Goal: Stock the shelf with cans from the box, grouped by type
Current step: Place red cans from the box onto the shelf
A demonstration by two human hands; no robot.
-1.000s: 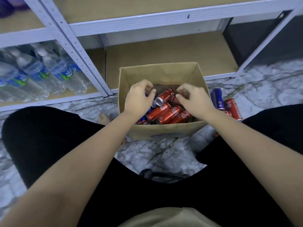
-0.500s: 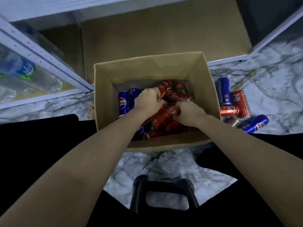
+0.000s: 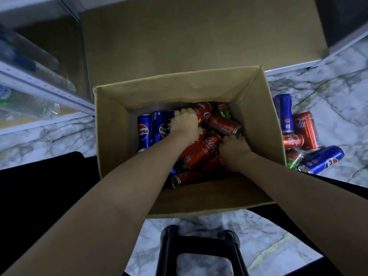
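We have both hands down in the cardboard box on the floor. Our left hand curls its fingers over a red can, seemingly gripping it; our right hand clenches around another red can. Blue cans lie along the box's left side.
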